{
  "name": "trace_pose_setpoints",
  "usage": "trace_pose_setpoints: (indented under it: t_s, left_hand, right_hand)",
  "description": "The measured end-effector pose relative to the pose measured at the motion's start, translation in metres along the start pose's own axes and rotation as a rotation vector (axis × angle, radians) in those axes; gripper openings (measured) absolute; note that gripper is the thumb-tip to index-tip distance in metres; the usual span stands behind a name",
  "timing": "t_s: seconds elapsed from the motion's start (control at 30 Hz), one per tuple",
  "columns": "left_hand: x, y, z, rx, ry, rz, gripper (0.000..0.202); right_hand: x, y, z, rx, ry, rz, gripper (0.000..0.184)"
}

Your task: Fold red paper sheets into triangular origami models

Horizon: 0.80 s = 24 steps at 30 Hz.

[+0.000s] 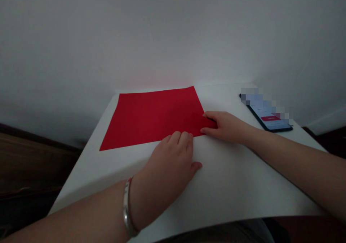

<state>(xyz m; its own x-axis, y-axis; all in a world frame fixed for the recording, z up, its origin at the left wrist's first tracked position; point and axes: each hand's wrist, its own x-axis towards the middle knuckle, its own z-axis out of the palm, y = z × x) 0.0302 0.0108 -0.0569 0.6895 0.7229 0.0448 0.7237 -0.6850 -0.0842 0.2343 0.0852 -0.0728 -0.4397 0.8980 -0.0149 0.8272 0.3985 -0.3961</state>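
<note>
Paper [154,118], red and roughly rectangular, lies across the centre of the frame on a white surface [229,189], its far left corner close to where the surface meets the pale wall [173,34]. The left hand [173,169] comes in from the lower left, a silvery bracelet [126,207] around its wrist; its fingers lie together, bent, with their tips at the near edge of the paper, while the thumb stands apart toward the right, below that edge. The right hand [227,126] reaches in from the right side of the frame, and its fingers and thumb are clamped on the right end of the paper, where a darker red portion shows between them. At the right of the frame a phone [266,112] with a dark rim lies slantwise on the surface, just beyond the right forearm. Its lit screen [261,108] is pale blue and shows a red block [271,118] near the lower end, with lighter marks on it; these marks and the faint lines above are too small to read, and pixelation covers the upper end and right side. At the lower left stands something brown that looks like wood [35,160], and dark clothing [229,232] shows at the bottom edge.
</note>
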Motion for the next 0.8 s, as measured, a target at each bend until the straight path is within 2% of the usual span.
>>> trace_pose_setpoints:
  t_s: [0.17,0.27,0.37,0.47,0.57,0.8]
  left_hand:
    - [0.0,0.005,-0.006,0.016,-0.067,-0.104,0.036]
    - [0.001,0.005,-0.007,0.052,-0.052,-0.078,0.031]
    - [0.002,0.004,-0.004,0.08,-0.013,-0.031,0.033]
    - [0.002,0.002,0.0,0.07,0.04,-0.016,0.046]
    - [0.003,0.001,0.003,0.048,0.056,-0.033,0.057]
    - [0.003,-0.001,0.006,0.019,0.097,-0.022,0.054]
  right_hand:
    - [-0.001,0.0,0.0,0.028,0.007,0.022,0.043]
    - [-0.002,0.001,0.001,0.119,0.047,0.021,0.051]
    - [-0.003,0.001,0.001,0.161,0.086,-0.043,0.061]
    - [-0.003,0.002,0.001,0.13,0.106,-0.103,0.053]
    - [-0.004,0.002,-0.001,0.101,0.108,-0.09,0.048]
    - [-0.006,0.001,-0.001,0.085,0.104,-0.074,0.044]
